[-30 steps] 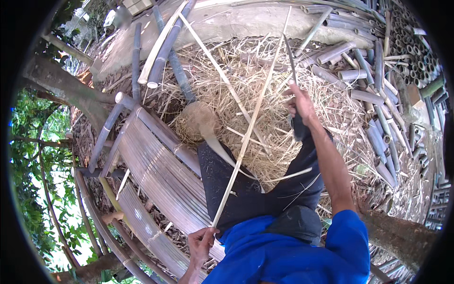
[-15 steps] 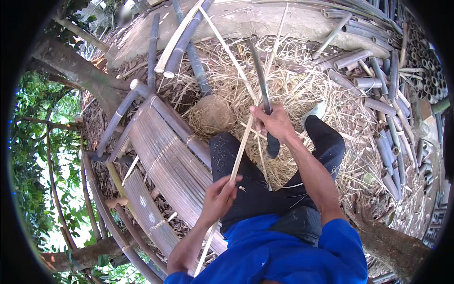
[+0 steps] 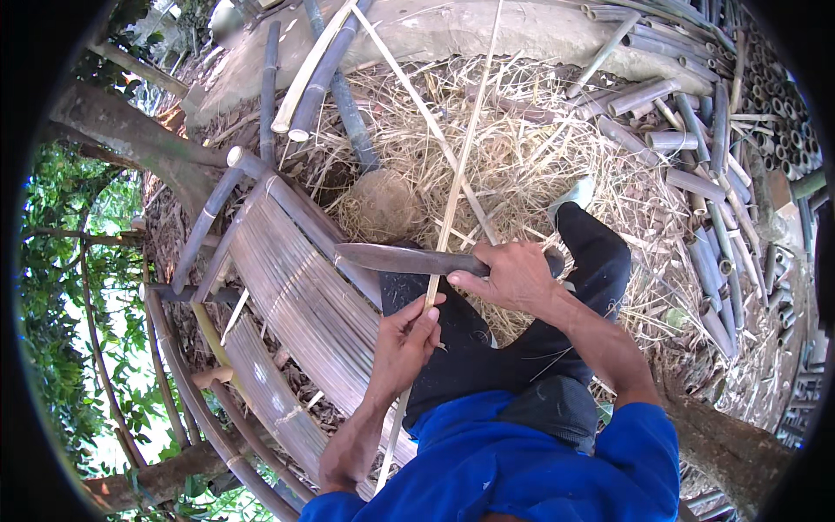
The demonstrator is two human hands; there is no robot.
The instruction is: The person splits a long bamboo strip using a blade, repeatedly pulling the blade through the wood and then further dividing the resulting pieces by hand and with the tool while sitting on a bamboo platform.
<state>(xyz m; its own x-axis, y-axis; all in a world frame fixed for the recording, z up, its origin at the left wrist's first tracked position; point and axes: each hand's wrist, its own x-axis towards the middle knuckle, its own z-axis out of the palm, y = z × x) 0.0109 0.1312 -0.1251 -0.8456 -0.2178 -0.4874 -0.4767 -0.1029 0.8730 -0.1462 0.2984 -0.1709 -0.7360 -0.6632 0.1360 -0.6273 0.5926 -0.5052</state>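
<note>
My right hand point(image 3: 513, 277) is closed round the handle of a long dark knife point(image 3: 400, 258). Its blade points left and lies across a pale, thin bamboo strip point(image 3: 456, 193), just above my left hand. My left hand point(image 3: 410, 337) pinches that strip between thumb and fingers, over my lap. The strip runs from far ahead of me, through the left hand, and back past my left forearm. Another pale strip point(image 3: 417, 103) crosses it and ends near the right hand; whether that hand touches it I cannot tell.
A slatted bamboo bench point(image 3: 300, 283) stands close on my left. Shavings point(image 3: 522, 148) cover the ground ahead, around a round stump point(image 3: 383, 207). Cut bamboo poles point(image 3: 709, 261) lie piled at the right, and longer poles point(image 3: 323, 91) lean at the far left.
The knife has swung from pointing away from me to lying crosswise, blade leftward over the strip. My right hand has come nearer. The left hand has moved slightly up and grips the strip more visibly.
</note>
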